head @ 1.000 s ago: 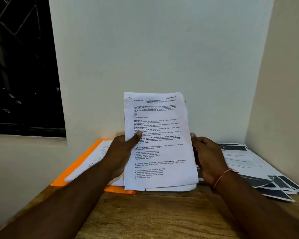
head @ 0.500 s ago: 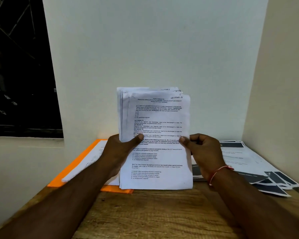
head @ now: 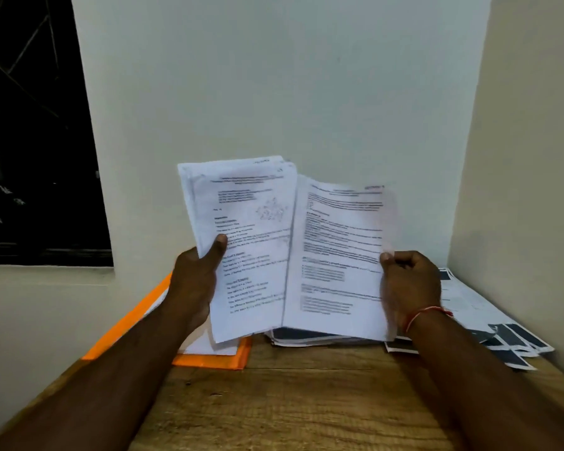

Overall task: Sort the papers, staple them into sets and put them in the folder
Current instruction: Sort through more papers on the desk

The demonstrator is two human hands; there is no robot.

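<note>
Head view only.

Left hand (head: 192, 281) noted gripping a stack of papers (head: 248, 229): thumb across the front page, fingers behind. Stack held upright above the table (head: 290, 402).

Right hand (head: 407, 281) noted pinching the right edge of a single printed sheet (head: 339, 255): thumb in front, fingers curled behind. Sheet tilted, just right of the stack, its left edge overlapping the stack's right edge. Print blurred, not legible.

Below and behind the left hand: orange folder (head: 209, 359) lying flat on the table, white pages on top.

Below the sheet, between the two hands: flat pile of dark-printed pages (head: 306, 336) on the table.

Right of the right hand: spread of further printed pages (head: 489, 314) with dark blocks, beside the side wall.

Red thread (head: 427, 312) round the right wrist.

Far left of the left hand: dark window (head: 30, 157).
</note>
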